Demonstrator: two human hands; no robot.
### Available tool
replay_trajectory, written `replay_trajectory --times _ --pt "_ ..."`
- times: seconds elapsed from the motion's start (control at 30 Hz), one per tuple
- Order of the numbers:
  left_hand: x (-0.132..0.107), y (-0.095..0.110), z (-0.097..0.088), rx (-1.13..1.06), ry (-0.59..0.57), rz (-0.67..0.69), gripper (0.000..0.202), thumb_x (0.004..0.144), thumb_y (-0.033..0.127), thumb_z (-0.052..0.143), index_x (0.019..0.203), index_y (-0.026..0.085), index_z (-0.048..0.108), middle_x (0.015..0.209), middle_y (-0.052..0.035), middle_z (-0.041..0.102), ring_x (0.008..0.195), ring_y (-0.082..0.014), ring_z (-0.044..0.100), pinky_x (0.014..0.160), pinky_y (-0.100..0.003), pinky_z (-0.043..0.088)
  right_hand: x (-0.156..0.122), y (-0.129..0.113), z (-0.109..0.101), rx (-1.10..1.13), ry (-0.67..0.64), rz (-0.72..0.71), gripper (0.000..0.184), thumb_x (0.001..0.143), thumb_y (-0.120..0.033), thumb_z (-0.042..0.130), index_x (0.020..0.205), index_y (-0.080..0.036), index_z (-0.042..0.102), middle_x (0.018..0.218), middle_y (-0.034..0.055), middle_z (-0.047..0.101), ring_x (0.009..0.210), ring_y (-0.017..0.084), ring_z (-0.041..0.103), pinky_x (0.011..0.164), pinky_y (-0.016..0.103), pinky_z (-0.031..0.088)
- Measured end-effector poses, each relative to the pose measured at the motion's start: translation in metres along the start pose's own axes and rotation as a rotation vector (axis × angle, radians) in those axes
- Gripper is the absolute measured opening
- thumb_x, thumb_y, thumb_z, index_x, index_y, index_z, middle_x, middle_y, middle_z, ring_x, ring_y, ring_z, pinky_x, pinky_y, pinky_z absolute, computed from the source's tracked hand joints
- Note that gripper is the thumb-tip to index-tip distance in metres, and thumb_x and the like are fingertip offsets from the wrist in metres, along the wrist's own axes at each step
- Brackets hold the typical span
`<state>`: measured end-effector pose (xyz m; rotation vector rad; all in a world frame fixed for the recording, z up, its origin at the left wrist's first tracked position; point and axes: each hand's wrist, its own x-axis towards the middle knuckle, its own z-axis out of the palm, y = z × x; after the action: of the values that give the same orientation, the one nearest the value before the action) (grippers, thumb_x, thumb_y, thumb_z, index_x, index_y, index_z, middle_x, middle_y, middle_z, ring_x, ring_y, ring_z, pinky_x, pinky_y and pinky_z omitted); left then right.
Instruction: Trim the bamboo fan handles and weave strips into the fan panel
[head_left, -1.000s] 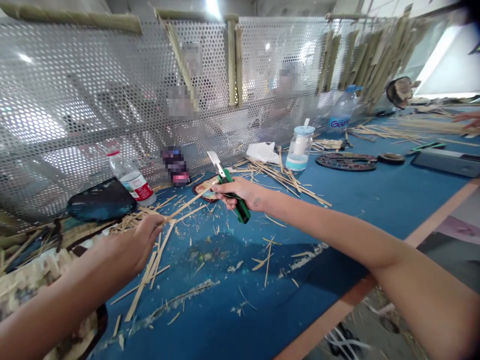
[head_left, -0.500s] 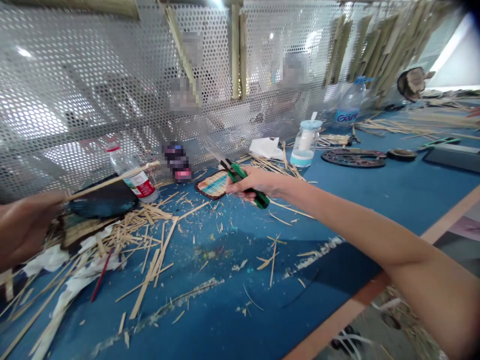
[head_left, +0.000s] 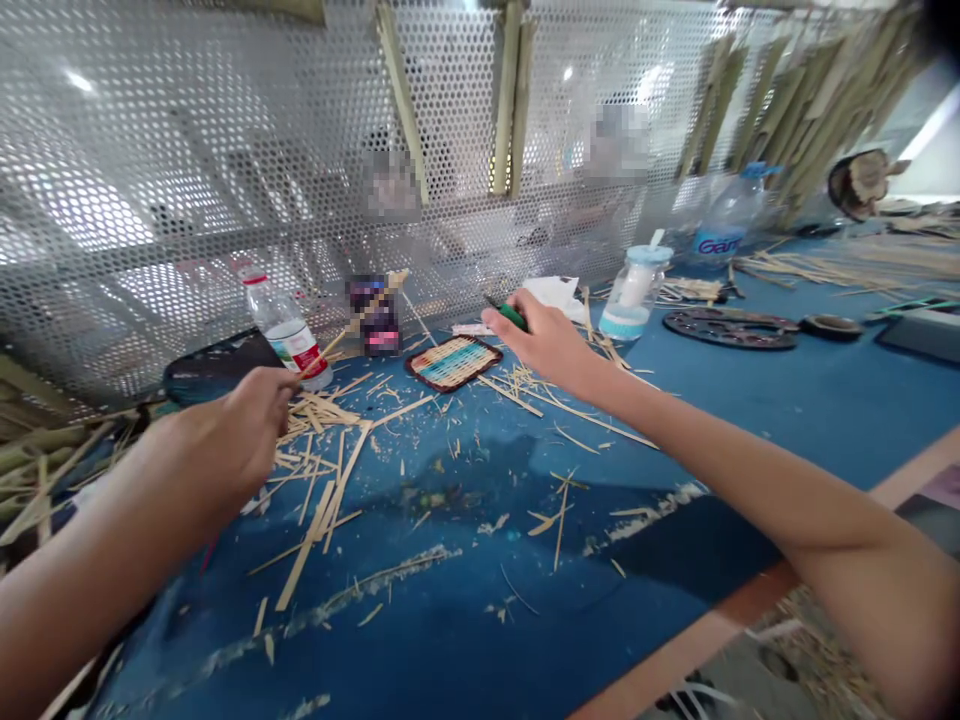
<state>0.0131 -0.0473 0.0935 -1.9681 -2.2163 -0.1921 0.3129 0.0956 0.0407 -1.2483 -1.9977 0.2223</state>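
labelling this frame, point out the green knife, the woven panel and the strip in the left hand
green knife [head_left: 514, 316]: head view, on its handle
woven panel [head_left: 454, 362]: head view, on its weave
strip [head_left: 349, 332]: head view, midway along its visible length

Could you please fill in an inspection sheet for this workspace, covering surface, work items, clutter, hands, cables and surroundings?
Surface: blue tabletop, streaked with whitish residue, strewn with shavings.
Work items: bamboo strip; green-handled knife, mostly hidden by the grip; woven panel with blue stripes, lying flat.
Clutter: loose strips, red-capped bottle, blue-lidded jar, paint palette, white tissue.
Hands: left hand grips the bamboo strip's near end; right hand grips the green-handled knife.
Cables: white cord-like strands at floor level, too blurred to identify.
Surroundings: perforated metal screen behind the tabletop, bamboo pieces against it.
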Motion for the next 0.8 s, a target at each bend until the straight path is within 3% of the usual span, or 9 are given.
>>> replay_trajectory --times 0.07,0.17,0.27,0.37,0.5,0.63,0.8 --pt "0.003 0.011 0.004 -0.106 -0.078 0.058 0.032 0.095 0.042 0.027 0.110 0.024 0.049 0.068 0.0003 0.062 0.060 -0.0206 0.059 0.062 -0.030 0.038 -0.011 -0.020 -0.005 0.125 0.001 -0.052 0.044 0.094 -0.065 0.032 0.094 -0.023 0.045 0.075 0.0011 0.056 0.070 0.017 0.051 0.064 0.030 0.035" --pt "0.005 0.023 0.011 -0.466 -0.207 0.102 0.028 0.096 0.042 0.031 0.105 0.023 0.049 0.070 0.0030 0.063 0.049 -0.0146 0.057 0.053 -0.026 0.043 -0.028 -0.040 -0.004 0.206 -0.018 -0.170 0.039 0.096 -0.061 0.030 0.101 -0.023 0.040 0.080 0.0007 0.058 0.071 0.016 0.052 0.065 0.029 0.036" --pt "0.003 0.038 0.016 -0.764 -0.276 0.071 0.024 0.097 0.041 0.034 0.101 0.022 0.048 0.066 0.0059 0.057 0.037 -0.0097 0.047 0.037 -0.022 0.037 -0.041 -0.049 0.003 0.100 -0.120 -0.292 0.043 0.096 -0.061 0.031 0.109 -0.021 0.041 0.093 0.0047 0.063 0.074 0.018 0.055 0.063 0.030 0.033" --pt "-0.002 0.052 0.017 -0.923 -0.313 0.070 0.022 0.097 0.039 0.036 0.094 0.021 0.048 0.060 0.0071 0.050 0.033 -0.0053 0.037 0.032 -0.018 0.029 -0.048 -0.054 0.008 -0.057 -0.219 -0.315 0.051 0.096 -0.064 0.024 0.113 -0.020 0.044 0.102 0.0090 0.066 0.075 0.020 0.058 0.058 0.030 0.028" --pt "-0.007 0.058 0.019 -1.060 -0.327 0.050 0.025 0.096 0.042 0.039 0.095 0.020 0.051 0.055 0.0081 0.042 0.034 -0.0036 0.031 0.032 -0.015 0.024 -0.049 -0.059 0.004 -0.208 -0.198 -0.309 0.058 0.097 -0.064 0.016 0.115 -0.018 0.047 0.103 0.0109 0.068 0.072 0.021 0.059 0.055 0.031 0.021" --pt "-0.015 0.059 0.021 -1.136 -0.264 0.064 0.027 0.096 0.046 0.043 0.097 0.019 0.051 0.058 0.0080 0.038 0.040 -0.0034 0.032 0.036 -0.012 0.025 -0.045 -0.059 0.002 -0.297 -0.164 -0.357 0.064 0.097 -0.067 0.011 0.114 -0.018 0.049 0.100 0.0104 0.069 0.072 0.020 0.060 0.054 0.030 0.019" --pt "-0.026 0.065 0.023 -1.219 -0.201 0.046 0.026 0.094 0.044 0.047 0.095 0.019 0.052 0.056 0.0086 0.036 0.038 -0.0032 0.028 0.034 -0.011 0.022 -0.025 -0.036 0.001 -0.414 -0.043 -0.364 0.065 0.097 -0.067 0.014 0.112 -0.016 0.052 0.094 0.0109 0.070 0.070 0.020 0.060 0.054 0.030 0.020"
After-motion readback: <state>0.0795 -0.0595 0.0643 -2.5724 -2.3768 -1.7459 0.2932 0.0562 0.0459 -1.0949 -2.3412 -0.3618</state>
